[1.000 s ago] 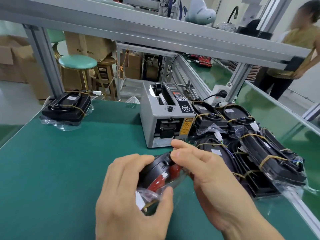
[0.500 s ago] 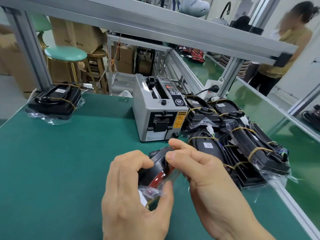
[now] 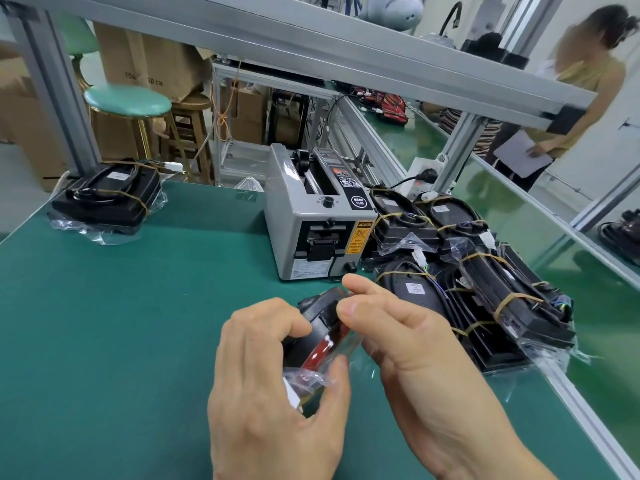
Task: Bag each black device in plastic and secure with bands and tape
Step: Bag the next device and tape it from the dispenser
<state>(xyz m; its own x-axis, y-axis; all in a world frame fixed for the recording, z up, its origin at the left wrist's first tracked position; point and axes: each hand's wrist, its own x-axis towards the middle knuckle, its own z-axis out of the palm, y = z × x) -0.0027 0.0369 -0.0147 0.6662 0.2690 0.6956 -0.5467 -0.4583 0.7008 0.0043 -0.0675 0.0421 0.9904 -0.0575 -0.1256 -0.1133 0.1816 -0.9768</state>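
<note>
Head view: a worker's left hand (image 3: 273,386) grips a black device with a red panel (image 3: 323,336), already inside a clear plastic bag (image 3: 308,377), just above the green bench mat (image 3: 138,323), while the right hand (image 3: 408,344) pinches the plastic at the device's upper end. Over the last second both hands have kept the same hold and the device has barely turned; only the camera has shifted, so the wrapping step looks unfinished, with no band or tape visible on it. An automatic tape dispenser (image 3: 318,223) stands just behind the hands. Banded, bagged units are piled at the right (image 3: 485,282), and one more (image 3: 107,195) lies well apart at far left
</note>
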